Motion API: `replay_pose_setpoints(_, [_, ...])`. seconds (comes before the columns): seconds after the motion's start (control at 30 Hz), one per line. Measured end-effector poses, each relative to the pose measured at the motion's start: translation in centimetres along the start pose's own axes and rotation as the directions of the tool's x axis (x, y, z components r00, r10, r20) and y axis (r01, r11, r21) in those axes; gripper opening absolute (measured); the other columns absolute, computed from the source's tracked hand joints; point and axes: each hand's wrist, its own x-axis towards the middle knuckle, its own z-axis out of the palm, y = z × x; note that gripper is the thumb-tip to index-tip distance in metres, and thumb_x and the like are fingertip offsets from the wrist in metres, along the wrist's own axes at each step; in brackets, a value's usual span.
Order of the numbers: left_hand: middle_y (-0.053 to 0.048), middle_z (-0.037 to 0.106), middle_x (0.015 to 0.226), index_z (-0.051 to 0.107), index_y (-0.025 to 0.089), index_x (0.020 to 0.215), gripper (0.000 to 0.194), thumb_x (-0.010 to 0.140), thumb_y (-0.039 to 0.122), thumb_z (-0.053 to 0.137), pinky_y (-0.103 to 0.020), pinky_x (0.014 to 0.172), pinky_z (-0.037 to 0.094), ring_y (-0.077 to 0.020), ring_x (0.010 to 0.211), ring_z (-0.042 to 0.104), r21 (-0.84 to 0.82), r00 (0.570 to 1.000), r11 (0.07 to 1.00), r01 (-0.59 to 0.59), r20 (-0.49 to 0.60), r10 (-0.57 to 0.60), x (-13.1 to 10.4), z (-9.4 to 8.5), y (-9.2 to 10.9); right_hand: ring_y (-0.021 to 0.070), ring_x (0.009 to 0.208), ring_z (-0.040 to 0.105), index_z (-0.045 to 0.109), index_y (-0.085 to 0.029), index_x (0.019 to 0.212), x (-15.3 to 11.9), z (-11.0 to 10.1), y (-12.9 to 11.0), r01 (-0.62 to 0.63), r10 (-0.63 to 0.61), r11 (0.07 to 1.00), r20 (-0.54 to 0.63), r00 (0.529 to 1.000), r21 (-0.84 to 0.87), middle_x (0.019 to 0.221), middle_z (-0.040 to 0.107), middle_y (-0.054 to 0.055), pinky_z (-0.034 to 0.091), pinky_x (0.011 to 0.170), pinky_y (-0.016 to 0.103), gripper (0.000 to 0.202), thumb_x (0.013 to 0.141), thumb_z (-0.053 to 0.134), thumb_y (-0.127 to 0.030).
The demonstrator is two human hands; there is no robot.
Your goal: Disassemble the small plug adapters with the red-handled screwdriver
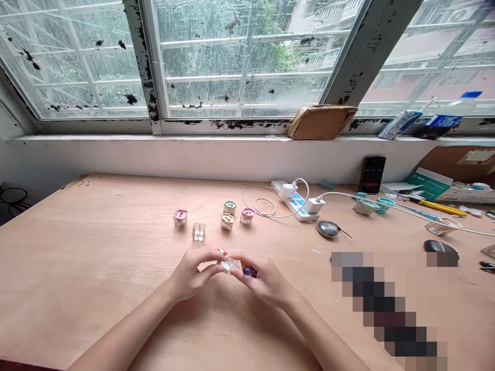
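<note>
Between my two hands is a small clear plastic piece [229, 265]. My left hand [199, 270] pinches its left side with thumb and forefinger. From the right, my right hand [263, 278] grips the same piece with thumb and forefinger, and a dark purple object [249, 271] sits inside its curled fingers. Just beyond my hands stands a clear open container [198, 232]. Small clear containers with coloured tops are near it: a pink one [180, 217] to the left, a green one [230, 207], an orange one [227, 221] and another pink one [247, 216] to the right.
A power strip [305, 212] with white plugs and cables lies behind on the right. Further right are a round silver object [328, 229], a phone [372, 175], teal cups [365, 207], a yellow pen [444, 207] and a black mouse [441, 249]. A windowsill [232, 138] runs behind the table.
</note>
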Motion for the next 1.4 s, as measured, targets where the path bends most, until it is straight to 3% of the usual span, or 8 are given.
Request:
replay_pose_setpoints(0.3, [-0.010,0.076,0.104,0.070,0.017,0.105,0.013,0.097,0.025,0.063,-0.033,0.092,0.059,-0.0227,0.106,0.072,-0.003,0.998,0.998,0.069,0.002,-0.069,-0.2,0.5,0.5,0.0113,0.058,0.049,0.074,-0.019,0.101,0.1,0.3,-0.6,-0.128,0.129,0.984,0.002,0.992,0.123,0.077,0.069,0.001,0.039,0.057,0.023,0.030,0.097,0.059,-0.044])
replay_pose_setpoints(0.47, [-0.008,0.076,0.102,0.072,0.019,0.104,0.012,0.096,0.024,0.065,-0.033,0.091,0.059,-0.0222,0.101,0.073,0.064,1.000,0.998,0.017,0.018,-0.018,-0.3,0.5,0.6,0.0103,0.054,0.042,0.074,-0.018,0.092,0.3,0.9,-0.7,-0.176,0.180,0.974,-0.010,0.984,0.141,0.065,0.059,-0.003,0.035,0.054,0.023,0.030,0.095,0.060,-0.044])
replay_pose_setpoints(0.6, [-0.009,0.077,0.102,0.072,0.019,0.108,0.016,0.096,0.027,0.065,-0.035,0.093,0.060,-0.0239,0.106,0.073,0.063,0.999,0.998,-0.002,-0.043,0.005,0.0,0.6,0.2,0.0100,0.051,0.036,0.075,-0.018,0.094,0.5,0.3,0.0,-0.205,0.210,0.970,-0.026,0.977,0.133,0.056,0.041,-0.006,0.031,0.050,0.023,0.044,0.090,0.063,-0.060])
replay_pose_setpoints(0.7, [-0.010,0.077,0.104,0.071,0.017,0.108,0.018,0.094,0.029,0.068,-0.033,0.090,0.063,-0.0242,0.108,0.073,0.004,0.992,1.000,0.017,-0.121,-0.016,0.1,0.5,-0.2,0.0104,0.051,0.035,0.075,-0.017,0.108,0.3,-0.5,0.5,-0.153,0.161,0.986,-0.131,0.978,0.065,0.057,0.039,-0.006,0.032,0.049,0.023,0.055,0.089,0.062,-0.067])
replay_pose_setpoints(0.83, [-0.012,0.074,0.112,0.070,0.017,0.106,0.020,0.091,0.030,0.072,-0.031,0.091,0.062,-0.0222,0.107,0.072,-0.057,0.981,0.996,0.065,-0.180,-0.075,0.1,0.2,-0.4,0.0101,0.048,0.035,0.074,-0.017,0.112,-0.4,-0.8,0.9,-0.012,-0.017,0.995,-0.297,0.955,-0.098,0.055,0.041,-0.006,0.035,0.048,0.022,0.052,0.093,0.059,-0.063])
replay_pose_setpoints(1.03, [-0.011,0.070,0.112,0.067,0.016,0.103,0.021,0.090,0.031,0.074,-0.031,0.089,0.062,-0.0197,0.099,0.072,-0.211,0.976,0.973,0.096,-0.172,-0.133,0.0,0.5,-0.5,0.0087,0.044,0.036,0.073,-0.019,0.124,-0.6,0.4,0.8,0.190,-0.262,0.940,-0.239,0.935,-0.284,0.052,0.047,-0.006,0.038,0.047,0.019,0.038,0.100,0.056,-0.044])
replay_pose_setpoints(1.17, [-0.010,0.072,0.111,0.063,0.018,0.110,0.028,0.088,0.029,0.076,-0.031,0.089,0.062,-0.0200,0.099,0.073,-0.325,0.966,0.938,0.121,-0.179,-0.186,0.0,0.8,-0.6,0.0086,0.044,0.036,0.073,-0.019,0.125,-0.6,0.8,0.7,0.194,-0.270,0.936,-0.247,0.931,-0.293,0.051,0.047,-0.006,0.039,0.047,0.018,0.037,0.101,0.055,-0.041])
replay_pose_setpoints(1.4, [-0.010,0.073,0.111,0.062,0.019,0.112,0.030,0.087,0.028,0.077,-0.031,0.089,0.062,-0.0202,0.099,0.074,-0.371,0.963,0.923,0.099,-0.199,-0.183,-0.1,1.1,-0.5,0.0084,0.044,0.034,0.071,-0.016,0.130,-0.7,1.3,1.0,0.175,-0.224,0.963,-0.250,0.942,-0.204,0.052,0.041,-0.007,0.039,0.047,0.018,0.040,0.100,0.056,-0.038])
